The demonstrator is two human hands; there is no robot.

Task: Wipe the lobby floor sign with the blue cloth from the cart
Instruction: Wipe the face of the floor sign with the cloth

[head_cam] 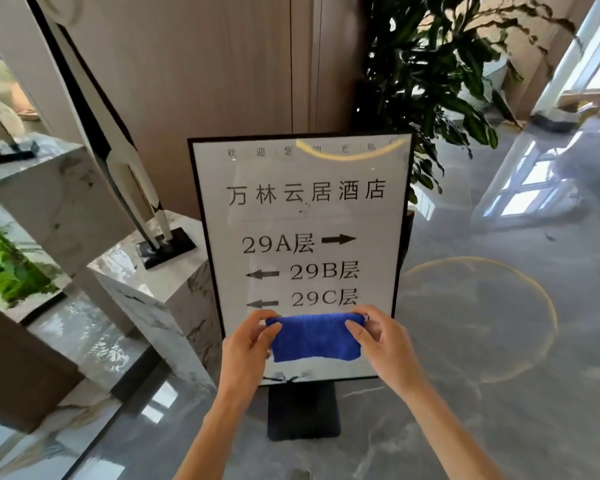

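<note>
1. Underfoot throughout: glossy grey marble floor [482, 341], bearing window reflections and a pale ring of light to the right of the sign.
2. Sign [302, 237]: black-framed white panel, tilted back on a dark base [303, 410], printed with Chinese text and arrows for 29A, 29B and 29C.
3. Plant [440, 81]: dark-leaved, behind the sign's upper right corner.
4. Marble plinths [142, 299]: stepped blocks left of the sign, touching or just beside its frame; one carries a black-and-white sculpture [125, 157].
5. Cloth [314, 337]: blue, folded into a rectangle, held in front of the sign's lower part, under the 29C line.
6. Left hand [246, 351]: fingers pinching the cloth's left edge.
7. Right hand [383, 341]: fingers pinching the cloth's right edge.
</note>
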